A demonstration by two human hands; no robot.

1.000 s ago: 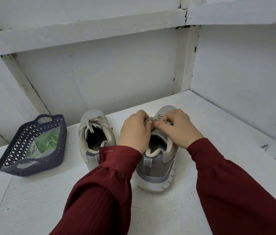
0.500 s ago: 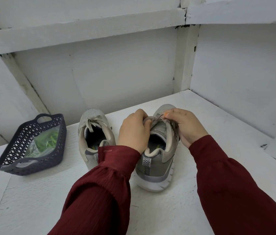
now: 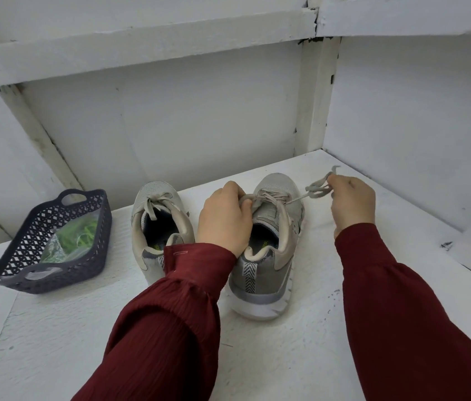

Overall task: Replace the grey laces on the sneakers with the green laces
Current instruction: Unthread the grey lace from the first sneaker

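Observation:
Two grey sneakers stand side by side on the white shelf, heels toward me. My left hand [image 3: 224, 217] grips the tongue and upper lacing of the right sneaker [image 3: 269, 267]. My right hand [image 3: 351, 199] is out to the right of that shoe and pinches its grey lace [image 3: 316, 189], which runs taut from the eyelets to my fingers with loose loops hanging at them. The left sneaker [image 3: 157, 224] still carries its grey lace tied in a bow. The green laces [image 3: 79, 233] lie in a clear bag inside the basket.
A dark perforated plastic basket [image 3: 11, 273] sits at the left of the white shelf [image 3: 300, 357]. White walls close in behind and on the right, with a raised ledge at the right edge.
My right hand has swung away from the shoe's top toward the right, drawing the grey lace out sideways. My left hand has stayed on the tongue.

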